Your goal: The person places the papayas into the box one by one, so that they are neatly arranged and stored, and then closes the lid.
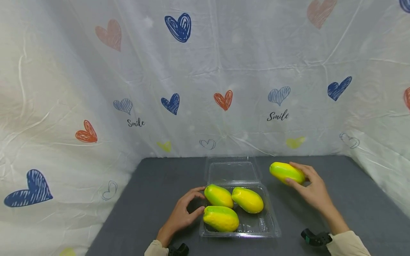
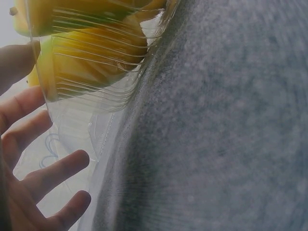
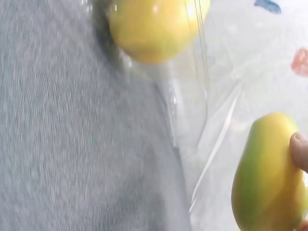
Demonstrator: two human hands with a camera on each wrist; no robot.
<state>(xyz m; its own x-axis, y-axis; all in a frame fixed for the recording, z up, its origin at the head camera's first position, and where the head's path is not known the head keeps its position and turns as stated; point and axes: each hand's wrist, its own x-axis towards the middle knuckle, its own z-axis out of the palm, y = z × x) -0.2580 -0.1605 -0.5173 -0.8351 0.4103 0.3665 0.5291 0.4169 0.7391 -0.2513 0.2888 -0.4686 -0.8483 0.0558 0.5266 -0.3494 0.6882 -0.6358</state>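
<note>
My right hand (image 1: 312,186) holds a yellow-green papaya (image 1: 286,172) above the table, to the right of a clear plastic clamshell box (image 1: 253,227). In the right wrist view, a thumb (image 3: 299,149) lies against the side of this papaya (image 3: 262,178). Three more papayas sit in the box: one at the back left (image 1: 219,196), one at the right (image 1: 248,200) and one at the front left (image 1: 221,218). At the box's left rim is my left hand (image 1: 184,211), its fingers spread and the fingertips touching the edge in the left wrist view.
The box's transparent lid (image 1: 234,172) lies folded back toward the rear of the dark grey table (image 1: 166,181). A white curtain (image 1: 192,71) printed with hearts hangs behind and at both sides. Black wrist straps (image 1: 315,237) show at both cuffs.
</note>
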